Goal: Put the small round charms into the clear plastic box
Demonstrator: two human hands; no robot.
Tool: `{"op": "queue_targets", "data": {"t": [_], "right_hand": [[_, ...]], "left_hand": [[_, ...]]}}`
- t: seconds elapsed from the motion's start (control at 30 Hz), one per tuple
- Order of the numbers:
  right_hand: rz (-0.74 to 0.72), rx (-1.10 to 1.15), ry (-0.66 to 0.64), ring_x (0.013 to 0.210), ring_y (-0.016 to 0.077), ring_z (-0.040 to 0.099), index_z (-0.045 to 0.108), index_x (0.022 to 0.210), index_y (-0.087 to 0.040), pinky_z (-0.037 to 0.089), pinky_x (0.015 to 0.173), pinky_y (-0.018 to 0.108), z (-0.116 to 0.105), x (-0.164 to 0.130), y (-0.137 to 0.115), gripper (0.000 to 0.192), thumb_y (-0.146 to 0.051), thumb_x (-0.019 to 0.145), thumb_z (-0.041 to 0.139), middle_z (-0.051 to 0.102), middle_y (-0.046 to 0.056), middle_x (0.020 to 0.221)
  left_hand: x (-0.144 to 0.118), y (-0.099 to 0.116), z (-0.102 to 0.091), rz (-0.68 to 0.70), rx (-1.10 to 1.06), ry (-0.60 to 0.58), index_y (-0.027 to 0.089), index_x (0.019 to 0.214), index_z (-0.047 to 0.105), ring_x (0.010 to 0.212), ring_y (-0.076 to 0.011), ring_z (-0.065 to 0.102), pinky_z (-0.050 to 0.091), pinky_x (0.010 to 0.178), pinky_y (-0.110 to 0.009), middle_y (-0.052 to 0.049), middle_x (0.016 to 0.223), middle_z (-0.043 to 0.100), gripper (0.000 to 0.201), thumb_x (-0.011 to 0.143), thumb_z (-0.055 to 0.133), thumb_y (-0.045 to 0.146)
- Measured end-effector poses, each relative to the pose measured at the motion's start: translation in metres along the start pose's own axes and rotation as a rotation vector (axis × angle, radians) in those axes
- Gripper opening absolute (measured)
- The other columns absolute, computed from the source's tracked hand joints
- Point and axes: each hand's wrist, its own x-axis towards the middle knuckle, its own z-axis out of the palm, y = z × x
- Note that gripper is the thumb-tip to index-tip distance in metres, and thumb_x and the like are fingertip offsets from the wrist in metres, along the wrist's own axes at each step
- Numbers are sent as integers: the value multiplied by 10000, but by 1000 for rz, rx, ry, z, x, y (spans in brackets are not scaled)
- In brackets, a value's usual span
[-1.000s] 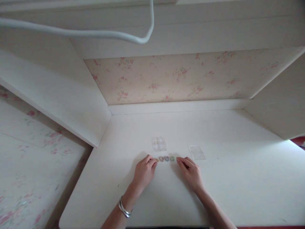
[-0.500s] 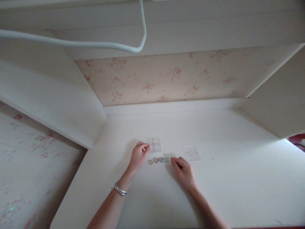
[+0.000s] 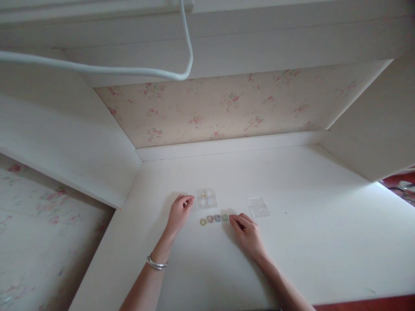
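Observation:
Several small coloured rings (image 3: 214,219) lie in a short row on the white desk (image 3: 292,242). My right hand (image 3: 247,235) rests on the desk with its fingertips touching the right end of the row, at the green ring (image 3: 225,217). My left hand (image 3: 179,212) lies just left of a small clear plastic box (image 3: 207,198) with something yellow inside. Its fingers are curled and close to the box without touching it, and I see nothing in them. A silver bangle (image 3: 156,263) sits on my left wrist.
A clear plastic lid (image 3: 258,206) lies flat to the right of the box. Floral wallpaper (image 3: 220,108) backs the desk niche, with white side panels left and right. A white cable (image 3: 129,71) hangs overhead. The desk's left edge drops to a floral surface (image 3: 39,242).
My left hand left the yellow ring at the row's left end and moved up to the clear box, then drew back slightly to its left. My right hand stayed at the row's right end.

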Motion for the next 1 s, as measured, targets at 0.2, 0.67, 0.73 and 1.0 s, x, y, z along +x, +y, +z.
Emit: {"op": "queue_targets", "data": {"t": [0.2,0.67,0.73,1.0], "right_hand": [[-273,-315,-199,786,166,560,653,998,-252,397,731,280,12,-3,-33,274,-301,919,396,617,46,830],[-453,-657,-343,758,152,493,619,770,-200,279,669,286,43,20,-65,180,-192,889,483,564,37,807],[-463,-653,-343,756,150,494,622,770,-200,281,669,284,43,18,-65,178,-192,886,488,565,34,805],[-372,-445,-250,737,121,520,674,848,-237,347,694,247,40,31,-63,248,-254,916,436,567,16,804]], "left_hand": [[-41,-6,-9,-61,-85,-81,181,937,664,748,-135,580,463,676,-251,-41,886,635,282,867,460,363],[-52,-7,-11,-68,-145,-105,189,917,665,782,-146,579,464,712,-270,-41,872,626,300,874,447,390],[-52,-7,-11,-60,-137,-107,190,916,665,781,-148,577,464,708,-270,-43,872,626,304,876,440,391],[-59,-1,-9,42,-47,-193,212,937,662,718,-127,561,452,647,-238,-36,880,616,254,884,439,323]]}}
